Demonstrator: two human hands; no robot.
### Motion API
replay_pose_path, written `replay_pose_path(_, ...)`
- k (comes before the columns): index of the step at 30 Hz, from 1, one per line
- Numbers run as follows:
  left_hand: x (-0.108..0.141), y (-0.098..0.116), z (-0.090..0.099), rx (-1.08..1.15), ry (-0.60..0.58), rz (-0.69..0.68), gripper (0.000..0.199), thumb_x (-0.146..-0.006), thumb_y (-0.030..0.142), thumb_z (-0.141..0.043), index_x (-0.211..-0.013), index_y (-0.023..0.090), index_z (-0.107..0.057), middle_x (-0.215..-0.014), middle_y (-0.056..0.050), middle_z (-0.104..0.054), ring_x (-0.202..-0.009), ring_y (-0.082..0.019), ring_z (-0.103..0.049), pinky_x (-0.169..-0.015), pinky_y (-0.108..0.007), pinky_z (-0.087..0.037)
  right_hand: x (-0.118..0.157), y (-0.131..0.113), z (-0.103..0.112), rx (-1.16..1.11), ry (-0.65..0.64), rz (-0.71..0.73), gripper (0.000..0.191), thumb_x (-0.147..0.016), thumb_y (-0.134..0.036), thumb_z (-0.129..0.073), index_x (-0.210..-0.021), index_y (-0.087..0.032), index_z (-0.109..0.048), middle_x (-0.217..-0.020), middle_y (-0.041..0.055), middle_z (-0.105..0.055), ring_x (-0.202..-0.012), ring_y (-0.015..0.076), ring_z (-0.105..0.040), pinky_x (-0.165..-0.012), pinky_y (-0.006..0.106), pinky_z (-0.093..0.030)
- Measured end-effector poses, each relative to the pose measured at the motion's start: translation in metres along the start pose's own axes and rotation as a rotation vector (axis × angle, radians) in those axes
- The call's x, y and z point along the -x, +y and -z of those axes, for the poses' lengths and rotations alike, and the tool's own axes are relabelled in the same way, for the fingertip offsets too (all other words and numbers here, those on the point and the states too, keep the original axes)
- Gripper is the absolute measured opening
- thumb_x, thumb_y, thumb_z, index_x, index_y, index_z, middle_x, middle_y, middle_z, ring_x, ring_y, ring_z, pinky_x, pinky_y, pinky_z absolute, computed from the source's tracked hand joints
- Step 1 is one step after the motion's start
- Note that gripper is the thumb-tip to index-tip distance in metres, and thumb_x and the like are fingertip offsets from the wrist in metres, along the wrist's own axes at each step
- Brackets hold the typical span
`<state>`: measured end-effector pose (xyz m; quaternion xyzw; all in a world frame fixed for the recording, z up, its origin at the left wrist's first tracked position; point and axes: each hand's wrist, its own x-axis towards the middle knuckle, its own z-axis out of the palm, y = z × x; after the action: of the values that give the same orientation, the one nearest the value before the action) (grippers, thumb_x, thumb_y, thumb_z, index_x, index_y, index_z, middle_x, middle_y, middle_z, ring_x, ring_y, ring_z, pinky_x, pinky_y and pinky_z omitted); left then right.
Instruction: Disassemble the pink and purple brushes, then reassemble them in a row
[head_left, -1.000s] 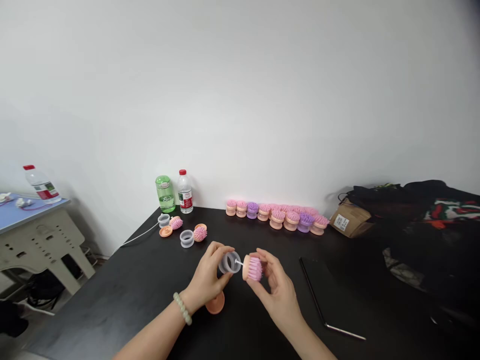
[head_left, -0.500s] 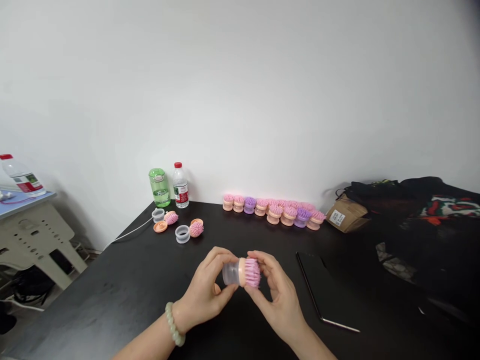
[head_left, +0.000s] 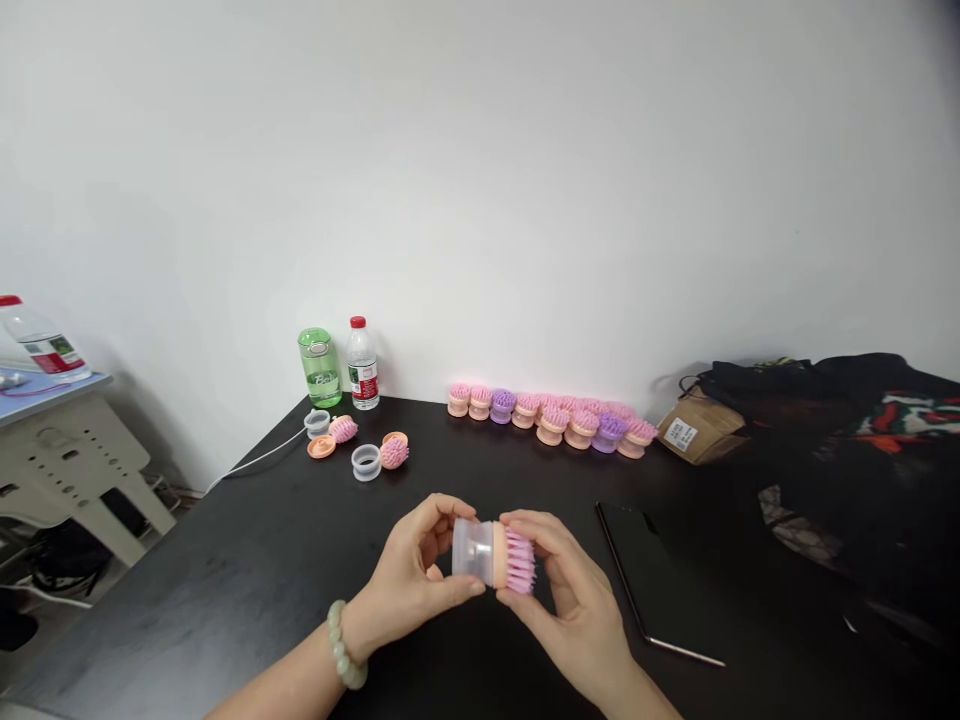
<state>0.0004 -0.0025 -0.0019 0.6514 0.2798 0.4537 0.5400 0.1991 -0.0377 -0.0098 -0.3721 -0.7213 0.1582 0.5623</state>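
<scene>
Left hand [head_left: 409,572] and right hand [head_left: 576,582] clasping a pink-bristled brush [head_left: 520,562], lower center.
Clear sleeve [head_left: 471,549], apparently fitted over its peach base [head_left: 499,555].

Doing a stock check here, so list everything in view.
Assembled brush: one, clear cup with pink bristles, held in both hands.
Finished brushes: about a dozen, pink or purple on peach bases, along the wall.
Clear rings: two, far left of table.
Pink brush heads: two, beside the rings.
Peach discs: two, beside the rings.
Green bottle: one, by the wall.
Water bottles: two, red caps, one on the table, one on the side table.
Cardboard box: one, brown, right of the row.
Phone or tablet: one, black, right of the hands.
Patterned fabric: one heap, dark, far right.
White cable: one, at the table's left edge.
Black table: one, under all this.
Bead bracelet: one, pale green, left wrist.
Left hand: on the cup.
Right hand: on the bristle end.
</scene>
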Motion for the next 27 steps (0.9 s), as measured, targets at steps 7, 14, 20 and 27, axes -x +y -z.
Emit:
replay_pose_path(7, -0.005, -0.004, 0.004, 0.176, -0.006, 0.070, 0.063, -0.054, 0.046, -0.093, -0.100, 0.018, -0.061, -0.083, 0.000, -0.058, -0.070, -0.011, -0.050, -0.061, -0.020, -0.040, -0.002, -0.001, 0.002, 0.005, -0.027, 0.047, 0.034, -0.086, -0.026, -0.072, -0.118, -0.028, -0.062, -0.113, 0.0111, -0.069, -0.103, 0.0280, -0.068, -0.082, 0.039, -0.061)
replay_pose_path(14, -0.009, 0.004, -0.001, 0.271, 0.031, 0.120, 0.066, -0.046, 0.061, -0.090, -0.085, 0.015, -0.062, -0.071, 0.002, -0.057, -0.063, -0.010, -0.047, -0.058, -0.021, -0.038, -0.001, -0.001, 0.001, 0.034, -0.044, 0.078, 0.033, -0.087, -0.023, -0.070, -0.118, -0.028, -0.061, -0.114, 0.0118, -0.066, -0.103, 0.0278, -0.067, -0.080, 0.040, -0.061)
replay_pose_path(20, -0.010, 0.005, -0.003, 0.250, 0.041, 0.186, 0.068, -0.046, 0.069, -0.085, -0.078, 0.014, -0.060, -0.065, 0.002, -0.058, -0.057, -0.010, -0.051, -0.052, -0.020, -0.040, -0.002, 0.000, 0.001, 0.065, -0.058, 0.145, 0.036, -0.087, -0.015, -0.068, -0.119, -0.030, -0.059, -0.113, 0.0100, -0.065, -0.103, 0.0264, -0.065, -0.082, 0.041, -0.059)
replay_pose_path(27, -0.008, -0.003, -0.004, 0.244, -0.013, 0.263, 0.061, -0.068, 0.075, -0.068, -0.077, 0.017, -0.053, -0.051, 0.000, -0.061, -0.039, -0.007, -0.050, -0.037, -0.015, -0.032, -0.006, -0.005, 0.000, 0.136, -0.077, 0.294, 0.037, -0.089, -0.003, -0.057, -0.118, -0.025, -0.059, -0.111, 0.0109, -0.064, -0.103, 0.0253, -0.063, -0.081, 0.040, -0.058)
